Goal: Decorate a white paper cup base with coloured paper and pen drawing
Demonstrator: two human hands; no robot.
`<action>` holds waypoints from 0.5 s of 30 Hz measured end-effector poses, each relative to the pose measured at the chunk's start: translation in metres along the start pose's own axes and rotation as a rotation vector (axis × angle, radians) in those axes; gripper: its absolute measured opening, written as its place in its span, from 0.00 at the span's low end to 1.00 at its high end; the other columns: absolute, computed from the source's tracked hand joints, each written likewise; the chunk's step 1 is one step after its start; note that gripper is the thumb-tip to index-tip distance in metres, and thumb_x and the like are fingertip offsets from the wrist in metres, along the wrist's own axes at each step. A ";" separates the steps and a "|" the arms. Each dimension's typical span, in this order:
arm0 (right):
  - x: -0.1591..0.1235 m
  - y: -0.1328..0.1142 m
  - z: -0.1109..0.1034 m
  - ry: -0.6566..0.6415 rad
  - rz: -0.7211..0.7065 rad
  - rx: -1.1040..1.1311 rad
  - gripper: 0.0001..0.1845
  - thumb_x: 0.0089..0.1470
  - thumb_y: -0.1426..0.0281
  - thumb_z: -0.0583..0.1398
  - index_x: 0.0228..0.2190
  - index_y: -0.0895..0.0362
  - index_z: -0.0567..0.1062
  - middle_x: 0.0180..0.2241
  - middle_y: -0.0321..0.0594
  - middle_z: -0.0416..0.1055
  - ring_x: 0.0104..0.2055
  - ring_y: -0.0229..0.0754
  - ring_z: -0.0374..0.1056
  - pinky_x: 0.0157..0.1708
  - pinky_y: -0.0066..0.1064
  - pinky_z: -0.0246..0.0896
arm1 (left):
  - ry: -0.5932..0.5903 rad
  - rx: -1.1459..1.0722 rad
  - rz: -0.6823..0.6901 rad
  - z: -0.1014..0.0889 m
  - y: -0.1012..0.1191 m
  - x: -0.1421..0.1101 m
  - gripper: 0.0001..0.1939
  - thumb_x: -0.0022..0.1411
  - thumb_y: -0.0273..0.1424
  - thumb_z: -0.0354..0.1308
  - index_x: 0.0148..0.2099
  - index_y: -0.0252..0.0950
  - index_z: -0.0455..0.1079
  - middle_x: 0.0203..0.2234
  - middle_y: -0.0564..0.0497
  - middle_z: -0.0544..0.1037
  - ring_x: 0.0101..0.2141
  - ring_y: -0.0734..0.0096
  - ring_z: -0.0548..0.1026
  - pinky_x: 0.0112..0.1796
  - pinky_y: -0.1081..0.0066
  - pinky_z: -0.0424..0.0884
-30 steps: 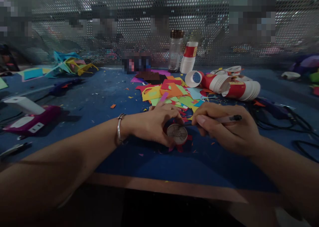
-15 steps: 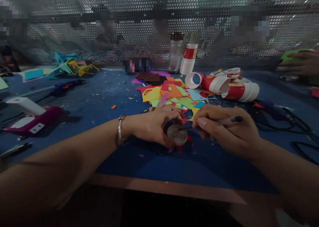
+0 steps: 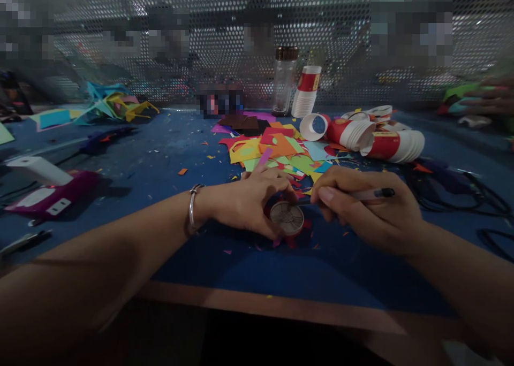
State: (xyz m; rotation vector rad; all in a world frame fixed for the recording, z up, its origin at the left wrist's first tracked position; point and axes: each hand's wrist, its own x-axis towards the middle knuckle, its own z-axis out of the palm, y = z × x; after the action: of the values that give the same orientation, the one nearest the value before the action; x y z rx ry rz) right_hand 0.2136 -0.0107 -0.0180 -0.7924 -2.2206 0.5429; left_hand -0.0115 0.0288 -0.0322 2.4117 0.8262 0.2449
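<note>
A round, pale disc (image 3: pixel 287 218) with dark lines drawn across its face sits low over the table, with bits of red and purple paper poking out around it. My left hand (image 3: pixel 257 200), a silver bangle at its wrist, curls its thumb and fingers around the disc's left and far sides. In my right hand (image 3: pixel 361 208) is a pen (image 3: pixel 371 193), pinched between thumb and fingers, its dark end sticking out to the right. The pen's thin tip points left, close to the disc's upper right rim; whether it touches I cannot tell.
Behind my hands lies a heap of coloured paper scraps (image 3: pixel 277 146). Several paper cups (image 3: pixel 395 146) lie at right. A clear bottle (image 3: pixel 284 82) stands beside stacked cups (image 3: pixel 307 93). A purple power strip (image 3: pixel 60 197) sits left; black cables (image 3: pixel 477 195) coil at right.
The pen's tip has moved from the disc's face toward its upper right rim. My right hand shifted slightly right; my left hand keeps its hold on the disc.
</note>
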 end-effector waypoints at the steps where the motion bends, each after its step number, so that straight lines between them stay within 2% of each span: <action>1: 0.001 0.000 0.000 0.006 -0.003 -0.006 0.12 0.62 0.76 0.54 0.27 0.55 0.70 0.19 0.32 0.67 0.17 0.32 0.58 0.17 0.27 0.54 | -0.004 0.012 -0.006 0.000 0.000 0.000 0.31 0.46 0.40 0.71 0.53 0.41 0.69 0.52 0.45 0.69 0.56 0.48 0.63 0.56 0.51 0.62; 6: 0.002 -0.001 0.001 0.015 -0.009 -0.001 0.12 0.62 0.76 0.55 0.27 0.55 0.70 0.19 0.32 0.67 0.17 0.33 0.59 0.17 0.28 0.54 | -0.025 0.060 -0.034 -0.002 0.003 0.000 0.31 0.46 0.40 0.71 0.53 0.41 0.69 0.52 0.46 0.69 0.56 0.49 0.63 0.57 0.51 0.61; 15: 0.000 -0.002 0.002 -0.006 -0.003 0.029 0.12 0.61 0.77 0.55 0.27 0.55 0.71 0.19 0.32 0.68 0.17 0.32 0.59 0.18 0.28 0.55 | -0.050 0.012 -0.087 -0.004 0.005 0.000 0.30 0.46 0.41 0.71 0.51 0.42 0.70 0.54 0.46 0.67 0.58 0.48 0.60 0.58 0.50 0.59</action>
State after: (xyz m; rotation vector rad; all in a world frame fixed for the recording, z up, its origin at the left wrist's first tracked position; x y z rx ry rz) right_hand 0.2117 -0.0125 -0.0182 -0.7738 -2.2141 0.5752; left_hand -0.0104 0.0272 -0.0262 2.3760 0.9094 0.1455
